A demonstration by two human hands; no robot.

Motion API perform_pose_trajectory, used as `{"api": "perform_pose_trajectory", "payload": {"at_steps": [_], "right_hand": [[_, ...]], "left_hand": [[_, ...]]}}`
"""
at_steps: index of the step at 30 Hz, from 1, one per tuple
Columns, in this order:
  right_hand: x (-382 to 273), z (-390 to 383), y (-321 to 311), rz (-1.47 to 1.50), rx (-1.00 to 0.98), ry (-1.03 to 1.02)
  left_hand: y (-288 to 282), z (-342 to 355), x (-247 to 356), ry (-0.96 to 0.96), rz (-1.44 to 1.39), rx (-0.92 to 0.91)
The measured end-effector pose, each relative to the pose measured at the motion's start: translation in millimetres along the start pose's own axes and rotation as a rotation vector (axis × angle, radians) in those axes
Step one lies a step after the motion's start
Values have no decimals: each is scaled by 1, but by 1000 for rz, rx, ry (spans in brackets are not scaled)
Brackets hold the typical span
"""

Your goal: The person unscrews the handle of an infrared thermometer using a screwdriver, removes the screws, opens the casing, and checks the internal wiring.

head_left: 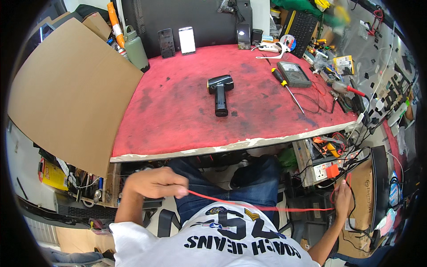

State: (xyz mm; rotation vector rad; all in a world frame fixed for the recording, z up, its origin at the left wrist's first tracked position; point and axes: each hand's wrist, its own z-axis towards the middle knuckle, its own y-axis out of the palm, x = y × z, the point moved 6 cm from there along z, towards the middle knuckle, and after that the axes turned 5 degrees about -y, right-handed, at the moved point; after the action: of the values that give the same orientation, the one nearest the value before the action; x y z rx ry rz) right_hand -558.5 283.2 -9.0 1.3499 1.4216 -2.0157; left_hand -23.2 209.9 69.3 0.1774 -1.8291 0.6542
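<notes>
A thin red wire [249, 205] runs across my lap, stretched between my two hands. My left hand [159, 183] is closed on one end of it, below the table's front edge. At the right, my right hand [342, 199] grips the wire too, with a loop of it rising above the fingers, close to a power strip [321, 172]. In the middle of the red-covered table [178, 111] lies a black pistol-shaped device [220, 94], its handle toward me and neither hand touching it.
A large cardboard sheet [75, 89] leans at the left beside a green bottle [134, 49]. Phones [187, 41] stand along the back. To the right lie a screwdriver [287, 89], an analog multimeter [294, 74] with leads, and tools. A cardboard box [362, 196] stands beyond my right hand.
</notes>
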Motion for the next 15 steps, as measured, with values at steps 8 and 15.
{"api": "perform_pose_trajectory", "payload": {"at_steps": [8, 15], "right_hand": [[-153, -32, 122, -234, -403, -450], [-206, -18, 260, 656, -725, -308]], "left_hand": [[-4, 46, 33, 42, 537, 192], [-82, 141, 27, 153, 407, 622]]}}
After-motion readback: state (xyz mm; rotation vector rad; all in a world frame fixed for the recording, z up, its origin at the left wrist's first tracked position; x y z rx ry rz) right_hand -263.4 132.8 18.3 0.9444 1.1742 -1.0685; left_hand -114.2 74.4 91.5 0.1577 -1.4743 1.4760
